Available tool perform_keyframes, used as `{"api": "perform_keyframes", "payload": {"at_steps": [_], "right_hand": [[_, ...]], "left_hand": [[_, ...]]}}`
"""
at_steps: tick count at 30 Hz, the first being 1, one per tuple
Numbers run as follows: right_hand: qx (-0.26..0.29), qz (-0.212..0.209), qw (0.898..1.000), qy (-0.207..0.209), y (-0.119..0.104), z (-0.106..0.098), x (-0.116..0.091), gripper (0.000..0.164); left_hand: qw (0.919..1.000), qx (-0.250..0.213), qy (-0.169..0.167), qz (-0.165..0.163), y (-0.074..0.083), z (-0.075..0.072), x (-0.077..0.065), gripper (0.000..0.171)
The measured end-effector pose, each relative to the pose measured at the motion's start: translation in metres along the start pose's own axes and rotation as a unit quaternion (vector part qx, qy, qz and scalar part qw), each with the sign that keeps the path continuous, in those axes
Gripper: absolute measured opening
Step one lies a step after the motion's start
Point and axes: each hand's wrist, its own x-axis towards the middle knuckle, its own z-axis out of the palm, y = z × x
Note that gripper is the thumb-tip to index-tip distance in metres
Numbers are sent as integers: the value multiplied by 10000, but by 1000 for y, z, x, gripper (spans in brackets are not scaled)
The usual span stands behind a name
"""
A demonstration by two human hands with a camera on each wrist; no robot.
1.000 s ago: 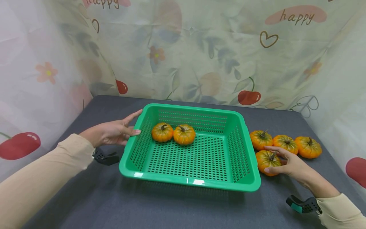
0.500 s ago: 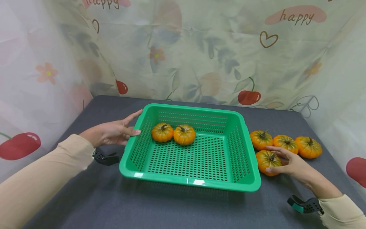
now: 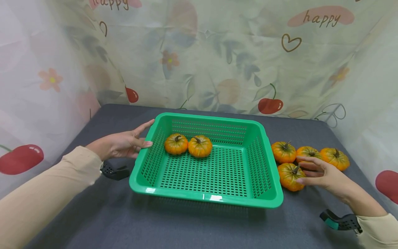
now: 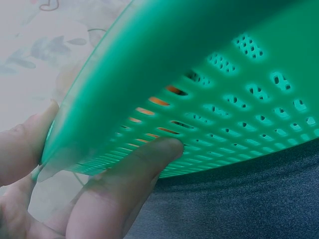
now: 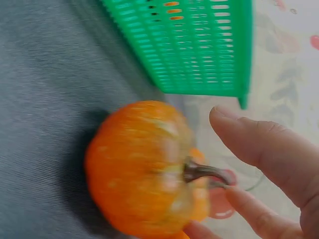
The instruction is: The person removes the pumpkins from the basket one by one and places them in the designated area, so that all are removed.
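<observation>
A green plastic basket (image 3: 205, 199) stands mid-table with two small pumpkins (image 3: 176, 144) inside, near its left wall. My left hand (image 3: 122, 143) holds the basket's left rim, thumb on top; in the left wrist view a fingertip (image 4: 169, 147) lies against the slotted outer wall. Right of the basket, several more small pumpkins (image 3: 335, 160) sit on the table. My right hand (image 3: 326, 176) is beside the nearest pumpkin (image 3: 290, 177), with thumb and fingers spread. In the right wrist view the thumb (image 5: 269, 149) is apart from that pumpkin; whether a lower finger touches it I cannot tell.
A dark grey cloth (image 3: 186, 228) covers the table. Pale printed curtains (image 3: 211, 62) close in the back and both sides. The nearest pumpkins on the right lie close to the basket's right wall.
My right hand has drawn back to the right, off the nearest pumpkin, which stays where it was. The left hand and the basket have not moved.
</observation>
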Motion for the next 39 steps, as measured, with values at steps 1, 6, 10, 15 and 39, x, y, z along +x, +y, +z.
{"api": "perform_keyframes", "payload": {"at_steps": [1,6,10,15,39], "right_hand": [[-1,-48,10000,36,0,-3,-1,77],[90,-373,9992,142,-5,-18,-6,68],[120,-618,9975,321,-16,-25,-10,62],[40,-843,9939,710,-37,-28,-11,61],[1828,-2219,9564,516,-162,-5,5,57]], "left_hand": [[10000,-4,-4,-1,0,0,0,96],[10000,-10,-6,-8,0,-1,0,96],[10000,21,11,-8,0,-1,0,96],[10000,40,-13,-9,1,-1,0,96],[10000,65,-72,13,1,-1,-1,96]]}}
